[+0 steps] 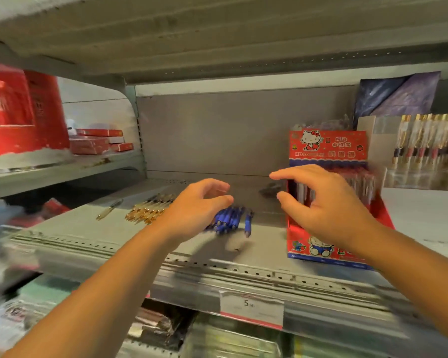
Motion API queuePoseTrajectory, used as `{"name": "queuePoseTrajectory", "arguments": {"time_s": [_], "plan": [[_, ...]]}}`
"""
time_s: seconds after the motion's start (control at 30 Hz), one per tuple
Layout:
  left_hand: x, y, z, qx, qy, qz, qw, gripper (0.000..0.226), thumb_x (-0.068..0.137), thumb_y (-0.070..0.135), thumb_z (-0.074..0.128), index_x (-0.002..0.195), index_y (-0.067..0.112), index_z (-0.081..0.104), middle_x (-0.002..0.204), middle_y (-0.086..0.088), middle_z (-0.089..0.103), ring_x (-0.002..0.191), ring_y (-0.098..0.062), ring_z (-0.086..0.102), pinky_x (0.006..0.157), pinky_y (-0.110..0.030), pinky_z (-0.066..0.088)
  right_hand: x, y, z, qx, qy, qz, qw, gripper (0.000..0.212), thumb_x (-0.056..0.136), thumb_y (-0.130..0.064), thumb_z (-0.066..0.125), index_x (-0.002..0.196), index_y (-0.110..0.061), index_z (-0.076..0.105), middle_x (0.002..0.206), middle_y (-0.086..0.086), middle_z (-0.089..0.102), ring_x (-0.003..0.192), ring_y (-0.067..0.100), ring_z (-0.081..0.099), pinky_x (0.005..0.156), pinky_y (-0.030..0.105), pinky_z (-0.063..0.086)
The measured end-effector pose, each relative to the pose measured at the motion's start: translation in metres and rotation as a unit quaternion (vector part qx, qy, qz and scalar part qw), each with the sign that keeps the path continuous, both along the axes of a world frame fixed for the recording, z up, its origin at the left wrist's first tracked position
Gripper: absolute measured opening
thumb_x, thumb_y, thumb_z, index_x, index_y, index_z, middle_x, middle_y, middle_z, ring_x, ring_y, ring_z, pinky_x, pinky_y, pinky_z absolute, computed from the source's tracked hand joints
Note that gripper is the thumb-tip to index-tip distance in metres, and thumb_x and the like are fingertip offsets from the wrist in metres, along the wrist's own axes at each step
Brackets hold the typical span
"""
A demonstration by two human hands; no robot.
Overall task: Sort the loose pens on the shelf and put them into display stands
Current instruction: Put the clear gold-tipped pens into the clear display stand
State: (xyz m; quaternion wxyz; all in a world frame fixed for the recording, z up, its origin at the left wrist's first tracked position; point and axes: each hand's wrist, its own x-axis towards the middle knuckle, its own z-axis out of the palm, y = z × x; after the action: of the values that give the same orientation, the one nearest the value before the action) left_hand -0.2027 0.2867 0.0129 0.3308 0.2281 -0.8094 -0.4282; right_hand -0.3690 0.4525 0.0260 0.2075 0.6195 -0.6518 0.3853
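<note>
Pick-up step: left hand (199,208) over loose blue plastic pens (230,219), right hand (329,202) by red cardboard display stand (326,147), fingers (290,174) apart, empty; next grip pens.

The left hand (197,208) and right hand (329,205) are bare, with unsleeved forearms (109,275).

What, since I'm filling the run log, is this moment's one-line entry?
left hand: open, over blue pens | right hand: open, before Hello Kitty display stand | gold pens: loose
</note>
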Motion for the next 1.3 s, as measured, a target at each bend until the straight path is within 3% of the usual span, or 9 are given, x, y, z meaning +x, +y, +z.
{"name": "queuePoseTrajectory", "arguments": {"time_s": [0.13,0.27,0.47,0.63,0.87,1.03,1.17,1.23,1.3], "plan": [[0.036,-0.027,-0.001,-0.023,-0.03,0.018,0.999,0.027,0.091,0.031,0.065,0.118,0.031,0.062,0.118,0.013,0.065,0.107,-0.005,0.062,0.089,-0.032,0.052,0.031,-0.042,-0.005,0.09,-0.096,0.061,0.989,0.032,0.089,-0.025,0.065,0.12,-0.033,0.066,0.114,-0.023,0.064,0.101,-0.018,0.054,0.092,0.008,0.041],[0.072,-0.065,0.003,-0.023,-0.045,0.03,0.998,0.032,0.092,0.03,0.064,0.123,0.025,0.061,0.117,0.009,0.065,0.101,-0.004,0.061,0.07,-0.022,0.049,0.061,-0.104,-0.009,0.163,-0.201,0.081,0.962,0.03,0.089,-0.024,0.067,0.118,-0.03,0.065,0.118,-0.013,0.066,0.108,-0.001,0.061,0.099,0.027,0.047],[0.116,-0.132,0.004,-0.04,-0.105,0.039,0.993,0.03,0.093,0.033,0.062,0.122,0.025,0.058,0.108,0.013,0.06,0.09,0.001,0.056,0.062,-0.018,0.043,0.098,-0.187,-0.012,0.208,-0.277,0.023,0.938,0.022,0.086,-0.031,0.07,0.108,-0.029,0.066,0.107,-0.009,0.068,0.091,0.002,0.064,0.07,0.02,0.047],[0.131,-0.187,-0.001,-0.036,-0.154,0.044,0.986,0.031,0.092,0.032,0.061,0.121,0.02,0.059,0.11,0.004,0.06,0.095,-0.009,0.056,0.075,-0.029,0.046,0.114,-0.23,-0.01,0.241,-0.261,-0.024,0.934,0.018,0.089,-0.03,0.067,0.105,-0.023,0.065,0.103,-0.007,0.064,0.089,0.006,0.059,0.072,0.026,0.046],[0.117,-0.259,-0.004,-0.028,-0.231,0.122,0.965,0.021,0.087,0.027,0.06,0.083,0.009,0.05,0.078,-0.008,0.048,0.061,-0.018,0.042,0.053,-0.028,0.03,0.115,-0.293,0.004,0.352,-0.185,-0.116,0.91,0.052,0.092,-0.039,0.059,0.126,0.0,0.058,0.128,0.023,0.058,0.109,0.04,0.059,0.091,0.047,0.053],[0.101,-0.296,-0.009,-0.02,-0.377,0.132,0.916,0.043,0.094,0.042,0.055,0.122,0.009,0.055,0.119,-0.011,0.057,0.093,-0.028,0.056,0.076,-0.035,0.047,0.11,-0.341,0.007,0.461,-0.164,-0.106,0.865,0.051,0.098,-0.044,0.051,0.142,-0.02,0.044,0.147,0.005,0.043,0.125,0.025,0.049,0.084,0.03,0.048],[0.083,-0.313,-0.01,0.105,-0.405,0.113,0.901,0.046,0.088,0.047,0.058,0.106,0.005,0.05,0.114,-0.019,0.058,0.08,-0.026,0.065,0.069,-0.034,0.056,0.101,-0.366,0.007,0.477,-0.144,-0.111,0.86,0.025,0.095,-0.034,0.06,0.113,-0.018,0.055,0.109,0.005,0.062,0.094,0.019,0.064,0.08,0.031,0.059],[0.073,-0.316,-0.008,0.144,-0.419,0.082,0.893,0.042,0.088,0.046,0.057,0.09,0.004,0.052,0.082,-0.007,0.034,0.056,-0.017,0.05,0.057,-0.019,0.048,0.097,-0.375,0.007,0.475,-0.141,-0.114,0.861,0.02,0.094,-0.025,0.062,0.109,-0.012,0.06,0.095,0.006,0.064,0.08,0.017,0.066,0.064,0.025,0.059],[0.063,-0.318,-0.01,0.149,-0.4,0.09,0.9,0.043,0.087,0.052,0.06,0.086,0.01,0.052,0.082,-0.009,0.05,0.058,-0.016,0.044,0.052,-0.023,0.041,0.093,-0.381,0.005,0.47,-0.147,-0.121,0.862,0.02,0.091,-0.019,0.066,0.107,-0.008,0.063,0.089,0.007,0.065,0.071,0.017,0.066,0.053,0.022,0.056]]}}
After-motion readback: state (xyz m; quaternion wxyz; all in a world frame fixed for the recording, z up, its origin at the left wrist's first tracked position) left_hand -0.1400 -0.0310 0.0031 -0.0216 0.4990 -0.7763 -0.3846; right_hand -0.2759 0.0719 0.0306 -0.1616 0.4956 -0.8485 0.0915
